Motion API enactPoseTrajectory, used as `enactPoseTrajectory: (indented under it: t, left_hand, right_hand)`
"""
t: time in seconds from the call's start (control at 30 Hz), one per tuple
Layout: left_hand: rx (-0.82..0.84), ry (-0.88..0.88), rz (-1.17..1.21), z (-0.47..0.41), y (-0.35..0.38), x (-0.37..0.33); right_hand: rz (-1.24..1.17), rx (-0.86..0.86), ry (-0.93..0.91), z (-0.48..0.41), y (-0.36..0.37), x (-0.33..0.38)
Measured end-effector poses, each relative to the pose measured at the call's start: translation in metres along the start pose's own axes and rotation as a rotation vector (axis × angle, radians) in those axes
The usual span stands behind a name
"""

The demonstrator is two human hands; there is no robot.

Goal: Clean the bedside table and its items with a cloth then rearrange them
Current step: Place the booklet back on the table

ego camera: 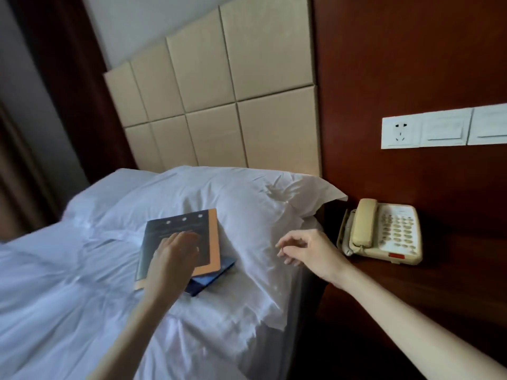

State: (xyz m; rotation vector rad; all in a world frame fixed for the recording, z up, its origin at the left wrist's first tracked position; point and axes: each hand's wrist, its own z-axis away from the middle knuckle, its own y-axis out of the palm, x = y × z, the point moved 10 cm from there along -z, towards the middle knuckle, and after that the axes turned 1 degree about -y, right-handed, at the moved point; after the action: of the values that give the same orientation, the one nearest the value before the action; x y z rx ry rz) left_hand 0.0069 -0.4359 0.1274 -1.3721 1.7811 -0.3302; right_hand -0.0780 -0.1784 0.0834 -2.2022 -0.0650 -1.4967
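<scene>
The left hand (175, 259) lies flat on the dark book (164, 229), atop a blue book (216, 272) near the pillow's (233, 193) front edge. The right hand (310, 250) hangs loose and empty. The books look stiff and light; hold their sides. The phone (384, 231) sits at the bedside table's (439, 283) back edge.

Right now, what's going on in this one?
A person's left hand rests on a dark book with an orange spine, which lies on a blue book on the white pillow of a bed. The right hand hangs over the pillow's edge, fingers loosely curled, holding nothing. A beige telephone sits on the dark wooden bedside table to the right. No cloth is in view.
</scene>
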Motion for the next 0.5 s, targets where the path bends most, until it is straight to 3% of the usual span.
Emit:
enactPoseTrajectory:
  t: [0.1,0.2,0.33,0.5]
  left_hand:
    - [0.114,0.104,-0.214,0.007,0.004,0.024]
    - [0.147,-0.036,-0.351,0.010,0.007,0.061]
    - [0.092,-0.529,-0.178,0.004,-0.005,0.127]
    - [0.116,-0.636,0.059,0.005,-0.004,0.148]
  right_hand:
    - [0.006,0.079,-0.023,-0.023,0.047,0.012]
    - [0.050,0.150,-0.048,-0.044,0.089,0.019]
    - [0.106,0.180,-0.015,-0.064,0.127,0.014]
    - [0.081,0.156,0.015,-0.074,0.152,0.007]
